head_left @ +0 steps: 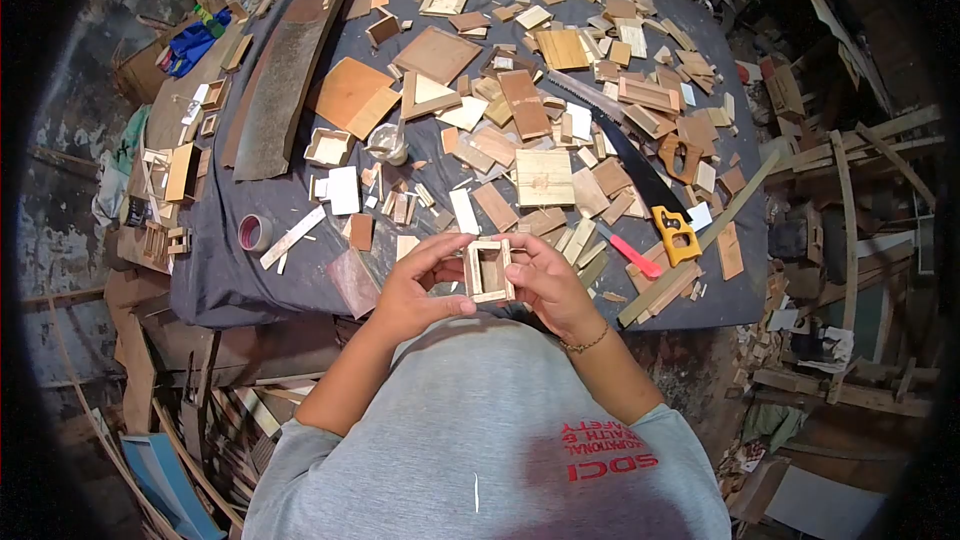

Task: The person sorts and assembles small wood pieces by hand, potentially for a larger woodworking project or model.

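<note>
Grey shirt fabric (470,410) lies nearest my camera, below both hands. Beyond them, dark cloth (215,275) bears scattered wood pieces (545,178); a yellow-handled saw (677,237) lies to the right hand's right. Around the cloth, I view a cluttered room, its margins cut off by black. Fingers partly hide the small wooden frame (475,275), which I observe between the left hand (420,285) and right hand (550,290), both curled, gripping its opposite sides.
</note>
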The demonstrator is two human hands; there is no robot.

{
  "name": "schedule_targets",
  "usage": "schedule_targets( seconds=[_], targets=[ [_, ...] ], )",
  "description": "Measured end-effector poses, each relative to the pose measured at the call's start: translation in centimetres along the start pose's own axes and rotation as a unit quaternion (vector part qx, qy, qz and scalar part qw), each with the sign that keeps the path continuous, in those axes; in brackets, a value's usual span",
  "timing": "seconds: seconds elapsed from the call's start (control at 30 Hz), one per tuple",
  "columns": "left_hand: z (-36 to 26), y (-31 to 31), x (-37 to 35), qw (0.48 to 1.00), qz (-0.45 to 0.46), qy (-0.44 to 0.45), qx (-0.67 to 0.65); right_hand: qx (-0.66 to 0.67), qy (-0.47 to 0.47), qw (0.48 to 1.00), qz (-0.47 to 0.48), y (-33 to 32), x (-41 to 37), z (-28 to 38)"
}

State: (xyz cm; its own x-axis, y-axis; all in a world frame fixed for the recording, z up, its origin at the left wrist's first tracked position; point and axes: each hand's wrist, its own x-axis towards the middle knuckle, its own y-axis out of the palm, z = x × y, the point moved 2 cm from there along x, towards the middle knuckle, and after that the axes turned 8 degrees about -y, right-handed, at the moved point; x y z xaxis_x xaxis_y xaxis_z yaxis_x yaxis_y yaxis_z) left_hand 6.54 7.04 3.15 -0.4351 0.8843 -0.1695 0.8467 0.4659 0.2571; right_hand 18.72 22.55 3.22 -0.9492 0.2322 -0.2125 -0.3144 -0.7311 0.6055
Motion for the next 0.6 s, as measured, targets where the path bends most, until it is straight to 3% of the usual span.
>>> schedule_targets(
  seconds=[0.4,0.5,0.6],
  targets=[
    [-0.13,0.15,0.06,0.999,-0.005,0.015,0.045,-0.025,-0.007,1.000,-0.004,0.11,-0.22,0.19],
    [0.10,0.44,0.04,0.999,-0.045,0.002,0.024,0.018,-0.017,1.000,-0.008,0.28,-0.05,-0.10],
    [0.24,0.63,0.03,0.991,-0.095,0.083,0.052,0.057,-0.057,0.996,-0.041,0.32,0.05,-0.44]
  ],
)
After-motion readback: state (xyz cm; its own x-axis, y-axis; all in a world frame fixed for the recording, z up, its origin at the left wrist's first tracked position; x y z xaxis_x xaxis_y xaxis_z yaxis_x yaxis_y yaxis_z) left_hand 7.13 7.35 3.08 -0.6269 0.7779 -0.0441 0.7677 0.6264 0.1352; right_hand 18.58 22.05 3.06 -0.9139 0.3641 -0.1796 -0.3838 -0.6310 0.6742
